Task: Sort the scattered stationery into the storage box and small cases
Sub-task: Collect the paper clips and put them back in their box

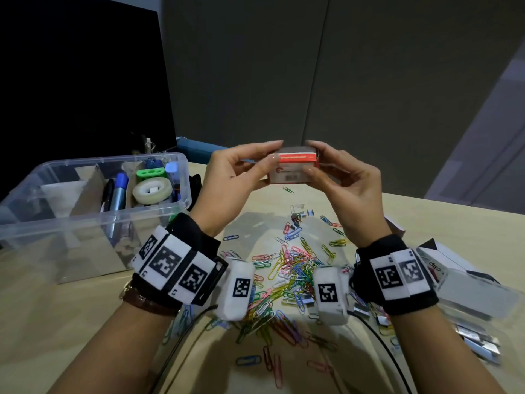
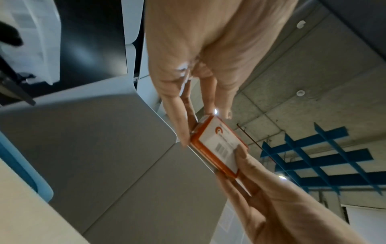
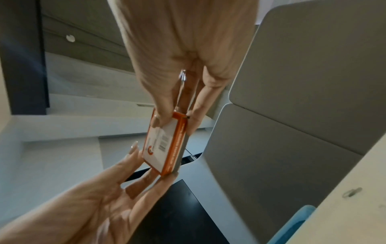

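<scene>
A small orange-and-white cardboard box [image 1: 292, 172] with a barcode is held up above the table between both hands. My left hand [image 1: 272, 151] pinches its left end between thumb and fingers. My right hand [image 1: 311, 156] pinches its right end the same way. In the left wrist view the box [image 2: 219, 147] sits between the left hand [image 2: 205, 128] above and the right hand's fingers [image 2: 240, 155] below. The right wrist view shows the box [image 3: 165, 148] gripped by my right hand [image 3: 175, 125]. Whether the box is open I cannot tell.
A clear storage box [image 1: 17, 220] at the left holds pens, a tape roll [image 1: 152, 190] and a green item. Several coloured paper clips [image 1: 292, 268] lie scattered under my wrists. A clear plastic case [image 1: 477, 291] and staple strips [image 1: 480, 342] lie at the right.
</scene>
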